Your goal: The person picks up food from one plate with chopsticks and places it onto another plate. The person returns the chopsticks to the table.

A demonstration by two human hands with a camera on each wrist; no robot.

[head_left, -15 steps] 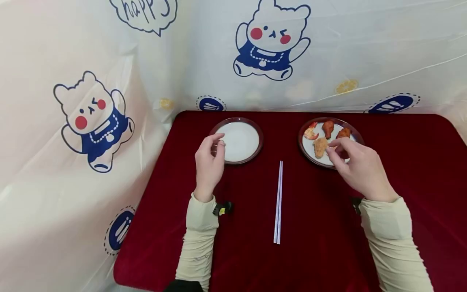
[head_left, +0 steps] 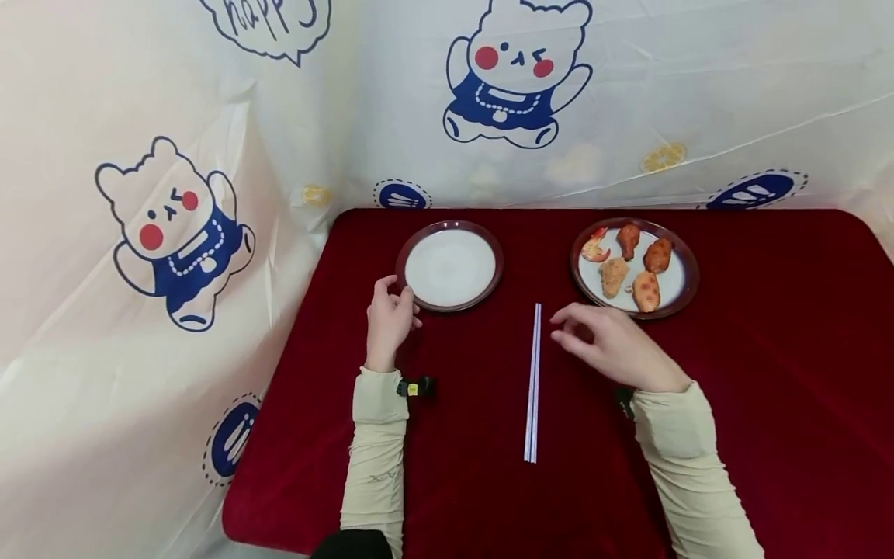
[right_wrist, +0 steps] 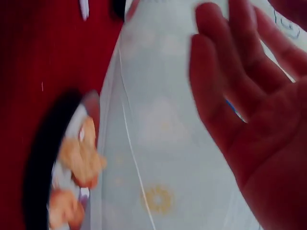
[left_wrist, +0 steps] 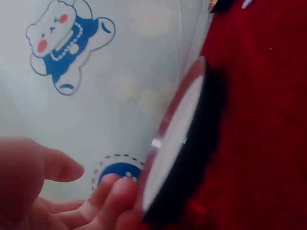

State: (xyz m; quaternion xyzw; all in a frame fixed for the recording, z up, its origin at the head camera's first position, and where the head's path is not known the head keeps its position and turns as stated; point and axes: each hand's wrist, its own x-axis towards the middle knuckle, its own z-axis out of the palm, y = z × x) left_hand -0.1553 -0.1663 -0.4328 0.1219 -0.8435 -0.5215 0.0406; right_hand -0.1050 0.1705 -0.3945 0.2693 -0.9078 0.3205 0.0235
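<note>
My left hand is at the near left rim of a white plate with a brown rim. Its fingertips reach the rim in the left wrist view; whether they press it I cannot tell. The thumb stands apart. With loosely bent fingers and nothing in them, my right hand hovers between a pair of pale purple chopsticks and a second plate. That plate bears a shrimp, a drumstick, a browned piece, a breaded piece and a spotted orange piece.
Everything lies on a dark red cloth-covered table with rounded corners. A pale curtain printed with cartoon bears hangs along the back and left sides.
My right hand has moved left and nearer me, off the food plate towards the chopsticks, uncovering the spotted piece. The left hand has drawn back slightly to the plate's near left edge.
</note>
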